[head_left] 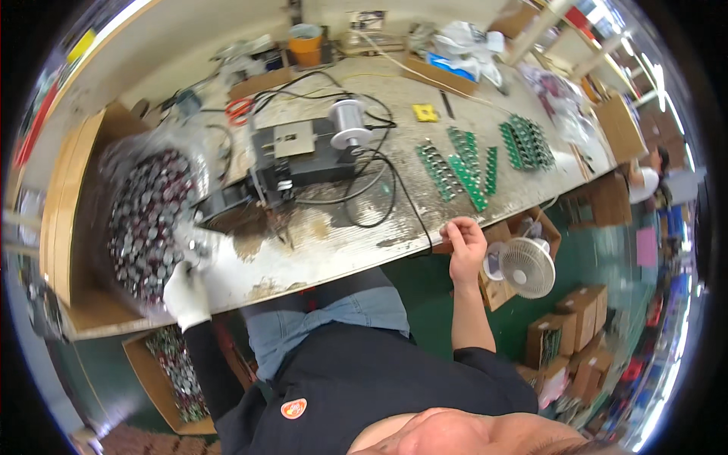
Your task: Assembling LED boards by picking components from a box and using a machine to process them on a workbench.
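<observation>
My left hand (186,297), in a white glove, is at the table's front edge beside a cardboard box (67,220). Clear plastic (199,148) lines this box, which holds a heap of small round silver and dark red parts (148,220). The gloved fingers look drawn together next to a few loose silver parts; what they hold, if anything, is hidden. Off the front edge, my bare right hand (464,244) is raised with its fingers curled into a pinch. Whatever it grips is too small to make out. Several green circuit boards (472,171) lie beyond it.
A dark bench machine with a white spool (349,125) stands mid-table amid loose black cables (394,182). Behind are orange-handled scissors (238,111), an orange pot (305,50) and a yellow block (425,113). A white fan (527,267) is at the right, below the table edge.
</observation>
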Demonstrator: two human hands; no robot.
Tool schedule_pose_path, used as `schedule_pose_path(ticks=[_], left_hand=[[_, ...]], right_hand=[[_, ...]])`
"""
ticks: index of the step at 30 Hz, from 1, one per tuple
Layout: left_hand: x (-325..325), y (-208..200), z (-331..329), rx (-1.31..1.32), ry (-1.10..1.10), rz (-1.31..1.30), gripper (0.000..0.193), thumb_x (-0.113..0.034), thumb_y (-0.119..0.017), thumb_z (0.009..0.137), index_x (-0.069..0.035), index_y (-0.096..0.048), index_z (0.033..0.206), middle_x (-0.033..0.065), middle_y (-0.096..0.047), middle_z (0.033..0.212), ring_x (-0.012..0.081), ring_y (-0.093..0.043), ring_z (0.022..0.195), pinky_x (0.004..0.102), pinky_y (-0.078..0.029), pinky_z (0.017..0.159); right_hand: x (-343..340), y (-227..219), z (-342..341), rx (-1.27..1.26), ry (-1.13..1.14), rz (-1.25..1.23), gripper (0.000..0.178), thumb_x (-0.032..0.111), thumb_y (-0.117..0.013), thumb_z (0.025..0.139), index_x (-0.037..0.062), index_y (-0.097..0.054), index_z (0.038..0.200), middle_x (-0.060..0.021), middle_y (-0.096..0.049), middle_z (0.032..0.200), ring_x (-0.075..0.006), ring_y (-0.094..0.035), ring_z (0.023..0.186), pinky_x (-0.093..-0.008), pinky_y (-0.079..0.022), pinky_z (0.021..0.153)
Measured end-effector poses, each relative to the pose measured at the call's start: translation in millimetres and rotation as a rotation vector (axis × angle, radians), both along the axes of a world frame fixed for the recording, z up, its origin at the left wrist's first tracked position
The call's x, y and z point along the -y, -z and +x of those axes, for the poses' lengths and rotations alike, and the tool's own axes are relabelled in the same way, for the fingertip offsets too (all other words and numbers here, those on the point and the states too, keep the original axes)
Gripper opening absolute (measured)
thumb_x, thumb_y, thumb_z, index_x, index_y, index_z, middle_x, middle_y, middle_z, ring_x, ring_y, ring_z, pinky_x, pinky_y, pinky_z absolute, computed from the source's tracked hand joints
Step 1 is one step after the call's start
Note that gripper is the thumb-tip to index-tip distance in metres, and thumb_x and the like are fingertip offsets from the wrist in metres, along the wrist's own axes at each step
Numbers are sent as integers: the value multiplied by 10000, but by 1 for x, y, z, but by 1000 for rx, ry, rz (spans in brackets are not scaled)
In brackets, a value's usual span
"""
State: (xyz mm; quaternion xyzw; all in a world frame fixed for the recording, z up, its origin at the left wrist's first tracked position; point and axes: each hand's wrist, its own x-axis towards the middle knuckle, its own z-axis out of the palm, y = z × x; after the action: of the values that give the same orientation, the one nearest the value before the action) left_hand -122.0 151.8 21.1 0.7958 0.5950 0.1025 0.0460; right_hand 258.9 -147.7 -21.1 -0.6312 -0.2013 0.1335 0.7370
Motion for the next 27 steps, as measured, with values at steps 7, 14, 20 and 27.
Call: schedule_pose_path(ticks=[7,14,20,27], left_hand=[[-28,35,28,1157,-133,15,198,-95,-595,922,24,-613,1079,63,-683,961,108,-616,749,209,-459,635],[-23,35,7,1927,-210,-700,307,-129,-549,937,-25,-518,1224,92,-631,1087,194,-602,961,332,-469,787],[10,16,36,1630,-116,-458,287,-167,-622,918,46,-569,1103,146,-655,902,210,-641,692,314,-538,635],[42,30,46,1423,45,-551,208,-120,-605,927,47,-621,1050,107,-680,862,151,-647,728,263,-517,692]], right_hand=[[-3,-19,97,1010,386,-851,396,129,-709,748,3,-580,1101,-169,-625,1014,-370,-609,901,-420,-485,811],[-13,-10,100,663,320,-1093,543,151,-747,708,-19,-537,1179,-209,-628,1017,-362,-619,946,-413,-492,820],[-10,-32,82,622,206,-1123,515,24,-674,729,-38,-499,1209,-272,-589,1103,-412,-562,1053,-439,-441,915],[8,-23,39,419,256,-727,528,38,-665,838,-5,-475,1329,-80,-636,1043,-65,-518,646,-223,-450,630]])
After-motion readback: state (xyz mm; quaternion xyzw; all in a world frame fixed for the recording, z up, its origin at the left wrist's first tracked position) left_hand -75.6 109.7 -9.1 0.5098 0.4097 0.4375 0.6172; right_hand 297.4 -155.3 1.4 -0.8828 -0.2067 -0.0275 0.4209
